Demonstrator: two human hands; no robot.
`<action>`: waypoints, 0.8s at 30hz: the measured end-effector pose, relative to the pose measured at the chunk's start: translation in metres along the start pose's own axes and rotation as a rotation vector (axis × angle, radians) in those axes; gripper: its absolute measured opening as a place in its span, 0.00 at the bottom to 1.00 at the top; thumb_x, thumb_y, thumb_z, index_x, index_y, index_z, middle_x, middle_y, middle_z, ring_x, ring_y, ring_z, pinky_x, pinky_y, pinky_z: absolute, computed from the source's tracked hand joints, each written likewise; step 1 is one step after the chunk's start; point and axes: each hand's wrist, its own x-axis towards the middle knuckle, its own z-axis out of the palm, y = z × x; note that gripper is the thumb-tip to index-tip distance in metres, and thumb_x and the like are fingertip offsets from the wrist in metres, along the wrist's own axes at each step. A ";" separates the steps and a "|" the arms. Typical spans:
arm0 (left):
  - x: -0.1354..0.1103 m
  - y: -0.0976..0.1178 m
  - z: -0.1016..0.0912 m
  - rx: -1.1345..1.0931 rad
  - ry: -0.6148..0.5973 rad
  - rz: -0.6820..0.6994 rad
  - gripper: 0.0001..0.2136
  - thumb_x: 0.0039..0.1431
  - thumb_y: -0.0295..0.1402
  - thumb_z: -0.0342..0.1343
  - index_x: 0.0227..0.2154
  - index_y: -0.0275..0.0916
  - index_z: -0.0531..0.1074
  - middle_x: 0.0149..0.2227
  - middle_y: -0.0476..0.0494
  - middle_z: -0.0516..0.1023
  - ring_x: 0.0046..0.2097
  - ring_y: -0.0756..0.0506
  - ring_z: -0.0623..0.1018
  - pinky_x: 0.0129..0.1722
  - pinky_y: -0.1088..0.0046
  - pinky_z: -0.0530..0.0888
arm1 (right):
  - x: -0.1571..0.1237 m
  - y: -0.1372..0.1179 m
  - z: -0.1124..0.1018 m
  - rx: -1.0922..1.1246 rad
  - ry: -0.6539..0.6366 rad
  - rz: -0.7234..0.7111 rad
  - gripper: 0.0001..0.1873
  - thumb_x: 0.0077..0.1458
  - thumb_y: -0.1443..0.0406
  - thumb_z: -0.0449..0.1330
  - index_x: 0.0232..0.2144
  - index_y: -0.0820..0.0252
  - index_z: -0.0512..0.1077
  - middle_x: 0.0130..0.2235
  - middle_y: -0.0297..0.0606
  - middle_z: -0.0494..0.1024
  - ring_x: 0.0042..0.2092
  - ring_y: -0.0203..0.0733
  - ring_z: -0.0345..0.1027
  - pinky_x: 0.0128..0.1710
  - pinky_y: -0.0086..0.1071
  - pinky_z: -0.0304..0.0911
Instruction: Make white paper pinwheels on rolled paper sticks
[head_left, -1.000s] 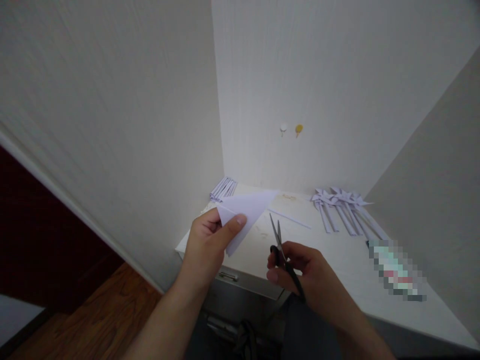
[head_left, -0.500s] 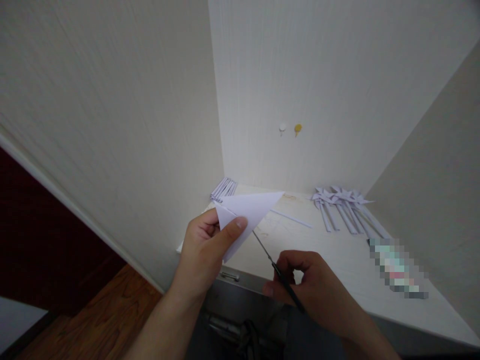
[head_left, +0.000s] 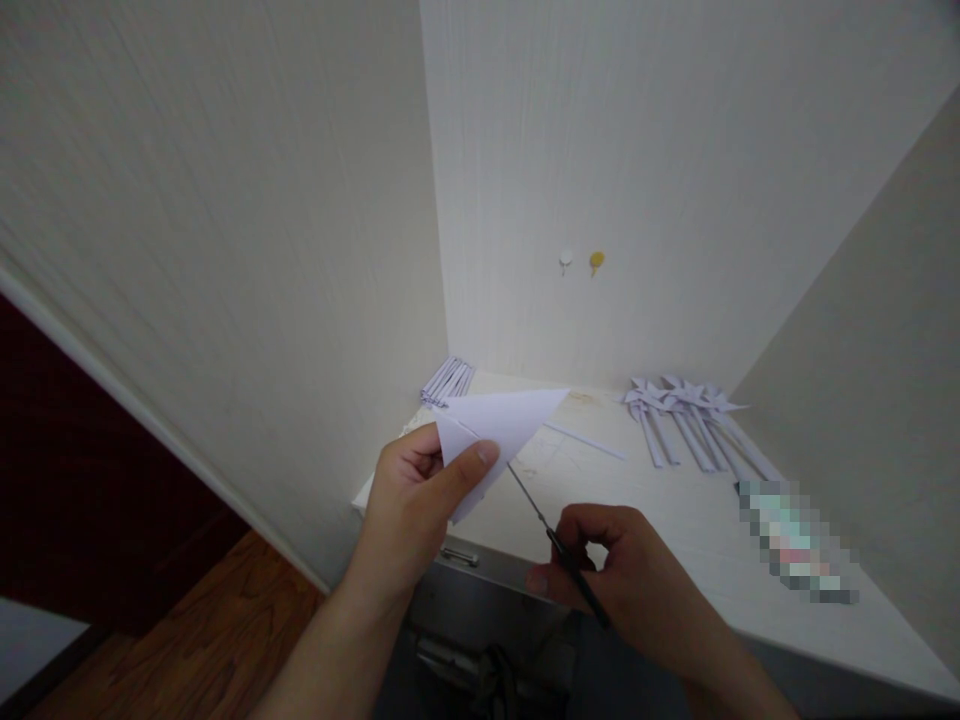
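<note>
The left hand (head_left: 411, 495) pinches a paper triangle (head_left: 506, 415) above the surface (head_left: 690, 540); it is white, sharp-cornered, with a line across its left part. The right hand (head_left: 626, 565), curled closed, grips black-handled scissors (head_left: 565, 557), blades at the triangle's lower-right edge.

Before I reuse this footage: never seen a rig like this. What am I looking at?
No machine here: a person works with two bare hands. One head-worn camera takes every picture, looking forward and down.

The left hand holds a folded white paper, roughly triangular. The right hand holds black-handled scissors, their blades reaching the paper's edge; whether they touch it is unclear.

On the white tabletop lie a bundle of paper sticks in the back left corner, a single stick near the middle, paper pinwheels at the right and a pixelated item nearer the wearer.
</note>
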 end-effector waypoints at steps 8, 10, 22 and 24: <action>0.001 0.000 0.001 0.009 -0.017 0.000 0.10 0.50 0.36 0.73 0.22 0.37 0.80 0.22 0.50 0.77 0.25 0.51 0.74 0.26 0.78 0.71 | 0.001 0.001 -0.001 -0.025 0.010 -0.011 0.24 0.43 0.54 0.73 0.18 0.58 0.63 0.21 0.27 0.61 0.27 0.34 0.51 0.27 0.30 0.49; 0.002 0.000 0.001 0.014 -0.014 0.007 0.10 0.50 0.36 0.73 0.23 0.37 0.80 0.21 0.50 0.76 0.25 0.51 0.73 0.26 0.77 0.71 | 0.001 0.002 -0.002 -0.028 0.003 -0.007 0.24 0.44 0.53 0.73 0.19 0.58 0.63 0.21 0.27 0.61 0.27 0.34 0.50 0.26 0.30 0.48; 0.002 0.002 -0.001 0.076 -0.040 -0.037 0.12 0.51 0.40 0.71 0.25 0.36 0.79 0.22 0.48 0.76 0.24 0.51 0.72 0.24 0.77 0.67 | 0.000 0.003 -0.005 -0.029 -0.049 -0.022 0.20 0.44 0.55 0.73 0.21 0.59 0.67 0.23 0.28 0.67 0.28 0.36 0.56 0.28 0.30 0.53; 0.003 0.002 -0.002 0.103 -0.067 -0.049 0.13 0.51 0.41 0.71 0.25 0.35 0.79 0.22 0.47 0.76 0.24 0.50 0.71 0.24 0.77 0.66 | 0.000 0.003 -0.006 -0.052 -0.054 -0.015 0.20 0.44 0.56 0.73 0.21 0.59 0.67 0.22 0.28 0.67 0.28 0.36 0.56 0.29 0.30 0.53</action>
